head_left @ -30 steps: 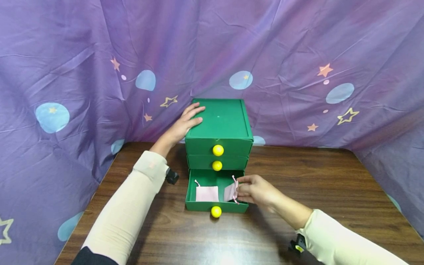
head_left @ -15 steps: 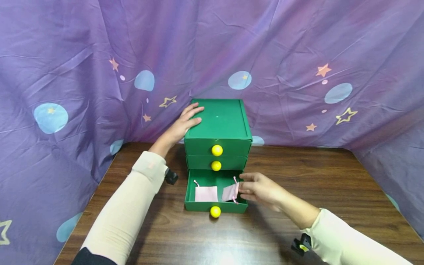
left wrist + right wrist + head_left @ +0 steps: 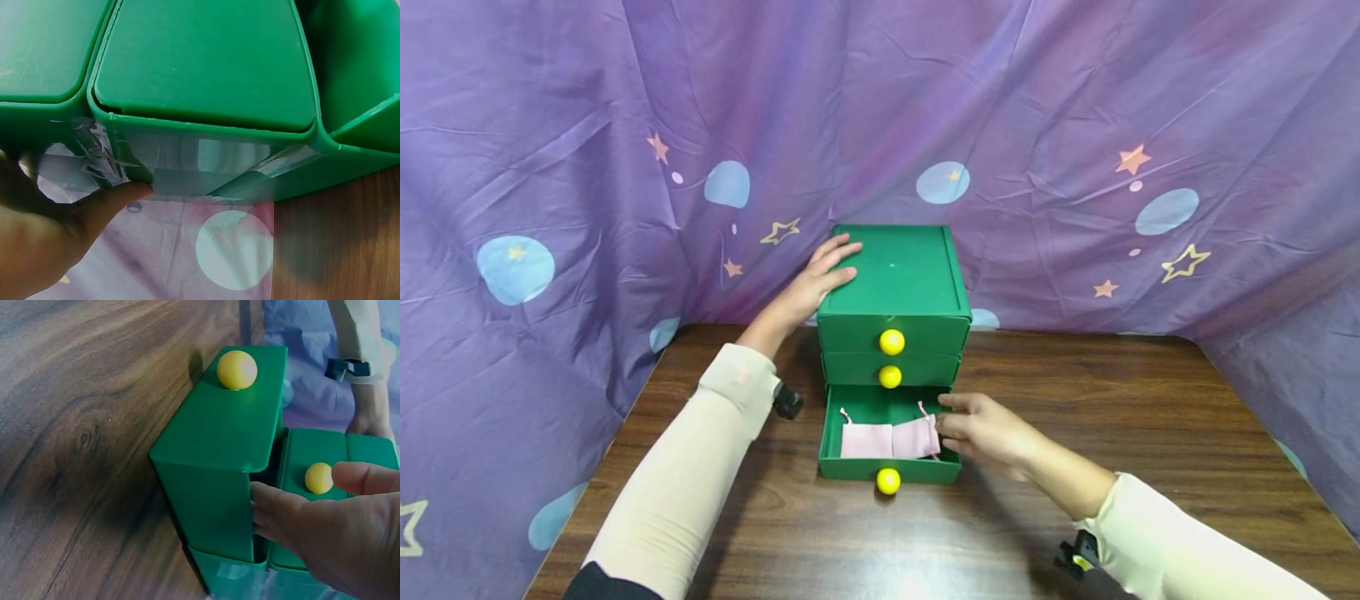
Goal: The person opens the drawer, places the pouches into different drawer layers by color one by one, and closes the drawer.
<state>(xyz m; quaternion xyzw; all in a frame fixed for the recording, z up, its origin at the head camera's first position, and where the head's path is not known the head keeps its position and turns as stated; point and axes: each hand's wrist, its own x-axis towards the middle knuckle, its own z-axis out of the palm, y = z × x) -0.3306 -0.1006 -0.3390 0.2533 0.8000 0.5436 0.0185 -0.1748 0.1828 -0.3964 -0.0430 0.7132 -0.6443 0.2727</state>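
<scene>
A green cabinet (image 3: 898, 271) with yellow ball knobs has its bottom drawer (image 3: 891, 472) pulled out. Two small pink drawstring pouches lie in that drawer side by side: the left pouch (image 3: 867, 441) flat, the right pouch (image 3: 915, 438) slightly slanted. My right hand (image 3: 992, 433) reaches over the drawer's right wall, fingertips loosely extended right at the right pouch's drawstring end. In the right wrist view, those fingertips dip behind the drawer wall (image 3: 209, 506). My left hand (image 3: 815, 279) rests on the cabinet's upper left edge with fingers spread; its thumb (image 3: 115, 203) lies along the taped side.
The two upper drawers, one with a yellow knob (image 3: 892, 342), are closed. A brown wooden table (image 3: 820, 542) bears the cabinet. Behind it hangs a purple cloth (image 3: 1037, 125) with stars and blue ovals. Clear tape (image 3: 219, 156) covers the cabinet's left side.
My right hand's fingers have loosened from the right pouch. That pouch has shifted left against the other one and now lies flatter. My left hand stays on the cabinet.
</scene>
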